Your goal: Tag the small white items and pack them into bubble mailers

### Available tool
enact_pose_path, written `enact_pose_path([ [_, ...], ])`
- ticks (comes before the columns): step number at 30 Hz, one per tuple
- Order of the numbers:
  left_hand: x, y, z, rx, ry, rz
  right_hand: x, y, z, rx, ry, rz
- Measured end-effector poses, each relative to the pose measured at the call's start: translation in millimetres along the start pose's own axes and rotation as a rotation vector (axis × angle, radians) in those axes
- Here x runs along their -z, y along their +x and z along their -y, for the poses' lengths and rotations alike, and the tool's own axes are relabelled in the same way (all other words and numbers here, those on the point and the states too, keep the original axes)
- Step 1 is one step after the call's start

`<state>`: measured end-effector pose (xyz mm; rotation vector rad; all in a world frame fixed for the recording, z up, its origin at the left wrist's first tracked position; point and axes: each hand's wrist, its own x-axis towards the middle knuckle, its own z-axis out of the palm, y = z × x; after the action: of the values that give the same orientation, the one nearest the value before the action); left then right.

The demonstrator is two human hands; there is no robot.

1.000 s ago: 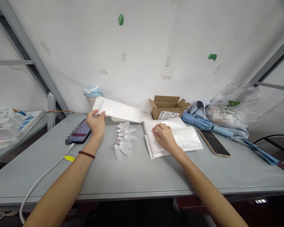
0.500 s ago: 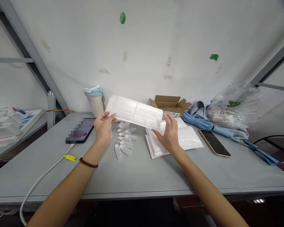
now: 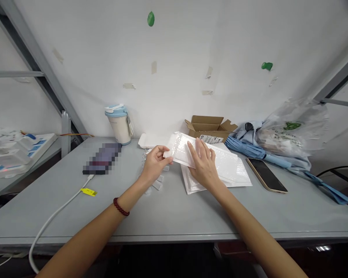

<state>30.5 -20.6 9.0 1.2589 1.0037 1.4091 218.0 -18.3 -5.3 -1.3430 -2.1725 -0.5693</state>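
Observation:
A white bubble mailer (image 3: 183, 150) lies tilted over a small pile of similar white mailers (image 3: 243, 177). My left hand (image 3: 154, 164) pinches its left end between thumb and fingers. My right hand (image 3: 203, 164) rests on top of it with the fingers stretched out flat. Several white plastic tags (image 3: 157, 184) with thin loops lie on the table, partly hidden behind my left hand. Behind that hand, against the wall, is a flat white mailer-like packet (image 3: 150, 141).
An open cardboard box (image 3: 210, 125) stands behind the mailers. To the right are a phone (image 3: 266, 175), a folded blue umbrella (image 3: 248, 148) and a plastic bag (image 3: 290, 131). On the left are a tumbler (image 3: 120, 125) and a phone (image 3: 103, 158) on a white cable (image 3: 56, 210).
The mailer has come down and right from between both hands onto the pile. My left hand has moved right, over the tags; my right hand now lies flat on the mailer.

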Motion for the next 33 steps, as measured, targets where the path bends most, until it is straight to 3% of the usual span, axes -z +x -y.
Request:
enact_pose_path([
  [5,-3.2,-2.5,-4.9,0.089,-0.002,0.051,1.9,0.2,0.9,0.032,-0.062,0.023],
  [11,4.6,3.1,-3.8,0.253,-0.033,-0.038,-0.4,-1.3,-0.4,0.108,-0.024,0.076],
  [14,8.3,6.0,0.4,0.269,-0.039,0.047,-0.1,-2.1,1.6,0.142,-0.002,0.106],
  [27,2.1,-2.6,5.7,0.027,0.399,0.324,3.7,-3.0,5.0,0.185,0.022,0.138],
  [33,0.0,-3.7,9.7,-0.068,0.573,0.335,4.5,-2.8,4.5,0.183,0.032,0.140],
])
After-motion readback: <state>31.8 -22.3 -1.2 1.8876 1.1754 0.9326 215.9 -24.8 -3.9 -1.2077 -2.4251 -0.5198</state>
